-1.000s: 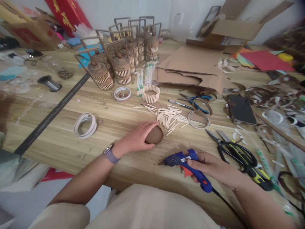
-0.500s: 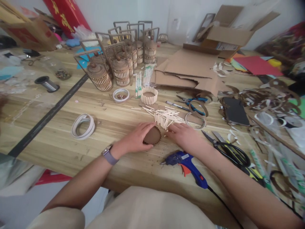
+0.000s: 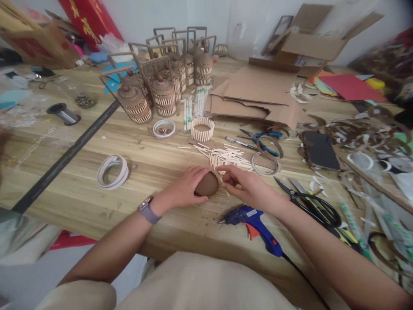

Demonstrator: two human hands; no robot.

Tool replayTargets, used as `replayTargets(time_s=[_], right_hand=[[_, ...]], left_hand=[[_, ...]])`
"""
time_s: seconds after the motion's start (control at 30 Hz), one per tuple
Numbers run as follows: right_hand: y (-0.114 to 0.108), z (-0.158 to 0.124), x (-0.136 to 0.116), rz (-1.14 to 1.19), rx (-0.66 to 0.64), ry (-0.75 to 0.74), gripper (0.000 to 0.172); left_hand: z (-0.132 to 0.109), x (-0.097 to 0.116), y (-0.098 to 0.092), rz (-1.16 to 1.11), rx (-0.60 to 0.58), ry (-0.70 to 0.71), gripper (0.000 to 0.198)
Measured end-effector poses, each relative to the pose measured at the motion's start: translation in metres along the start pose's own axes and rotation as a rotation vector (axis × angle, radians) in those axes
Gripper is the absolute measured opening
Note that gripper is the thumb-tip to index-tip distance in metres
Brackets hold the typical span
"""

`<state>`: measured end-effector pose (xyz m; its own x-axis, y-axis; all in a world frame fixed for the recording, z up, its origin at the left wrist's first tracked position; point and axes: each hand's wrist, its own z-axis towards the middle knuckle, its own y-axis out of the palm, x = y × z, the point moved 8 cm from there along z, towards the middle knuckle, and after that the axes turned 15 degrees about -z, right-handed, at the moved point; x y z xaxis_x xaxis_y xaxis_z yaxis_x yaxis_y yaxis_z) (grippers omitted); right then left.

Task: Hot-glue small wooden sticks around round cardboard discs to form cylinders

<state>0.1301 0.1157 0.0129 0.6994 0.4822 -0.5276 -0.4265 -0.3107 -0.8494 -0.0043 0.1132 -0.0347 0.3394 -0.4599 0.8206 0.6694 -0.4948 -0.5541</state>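
L hand (image 3: 185,185) grips brown disc (image 3: 206,184); R hand (image 3: 247,185) at its rim, can't tell if pinching. 1 stick ring (image 3: 202,130) looks done; loose sticks (image 3: 232,156) unused.

A pale wall (image 3: 142,17) stands behind a wooden table (image 3: 151,157) (its grain streaky).

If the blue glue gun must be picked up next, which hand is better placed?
Probably the right hand: the glue gun lies nearer to it. The left hand is farther and curves around one side of the brown round piece.
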Motion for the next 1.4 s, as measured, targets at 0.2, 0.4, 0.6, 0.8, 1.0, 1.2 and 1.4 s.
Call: replayTargets(time_s=[0.2, 0.4, 0.6, 0.8, 1.0, 1.2, 1.4], right_hand=[[0.021, 0.004, -0.01, 0.14, -0.114, 0.017, 0.007], [0.028, 0.005, -0.016, -0.052, -0.055, -0.1, 0.011], [0.033, 0.005, -0.018, -0.17, -0.059, -0.132, 0.009], [0.037, 0.002, -0.024, -0.301, -0.101, -0.149, 0.009], [0.048, 0.0, -0.025, -0.55, -0.112, -0.199, 0.011], [0.05, -0.005, -0.03, -0.655, -0.017, -0.268, 0.014], [0.048, -0.009, -0.036, -0.707, 0.03, -0.322, 0.016]], left_hand=[[0.0, -0.001, 0.0, 0.01, 0.02, 0.026, 0.084], [0.001, 0.0, -0.001, -0.007, 0.024, 0.02, 0.085], [0.001, 0.001, -0.001, -0.013, 0.025, 0.022, 0.083], [0.001, 0.001, -0.002, -0.022, 0.034, 0.02, 0.083], [0.002, 0.003, -0.003, -0.036, 0.033, 0.035, 0.082], [0.001, 0.004, -0.004, -0.034, 0.033, 0.051, 0.082], [0.001, 0.006, -0.002, -0.007, 0.027, 0.028, 0.086]])
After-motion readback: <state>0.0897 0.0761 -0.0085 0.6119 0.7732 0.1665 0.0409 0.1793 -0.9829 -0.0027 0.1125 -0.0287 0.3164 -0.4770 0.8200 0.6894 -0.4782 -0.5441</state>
